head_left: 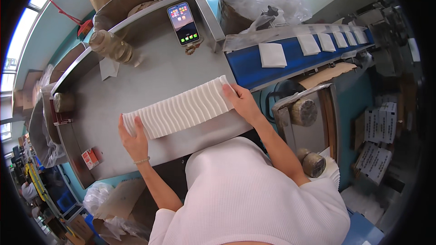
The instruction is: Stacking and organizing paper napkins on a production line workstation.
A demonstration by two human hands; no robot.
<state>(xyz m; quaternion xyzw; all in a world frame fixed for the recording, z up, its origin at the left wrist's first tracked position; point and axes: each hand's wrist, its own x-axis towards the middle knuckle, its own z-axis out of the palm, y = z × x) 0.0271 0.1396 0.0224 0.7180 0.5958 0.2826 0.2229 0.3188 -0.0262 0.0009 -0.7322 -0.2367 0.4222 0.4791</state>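
Observation:
A long row of white folded napkins (pixel 181 109), standing on edge and packed together, lies slanted over the near part of a metal worktable (pixel 168 70). My left hand (pixel 133 138) grips its left end, thumb on the near side. At the right, higher end, my right hand (pixel 242 103) presses the row closed with thumb and fingers. Between the two ends the napkins bulge in wavy ridges. Beyond my right hand, single folded napkins (pixel 272 55) lie spaced out on a blue conveyor belt (pixel 244 71).
A lit phone (pixel 183 23) lies at the table's far side. Left of it are a plastic bottle (pixel 111 47) and a white paper piece (pixel 109 68). A red-and-white packet (pixel 90 158) sits near the left edge. Tape rolls (pixel 303 112) stand on the right; raised metal rims border the table.

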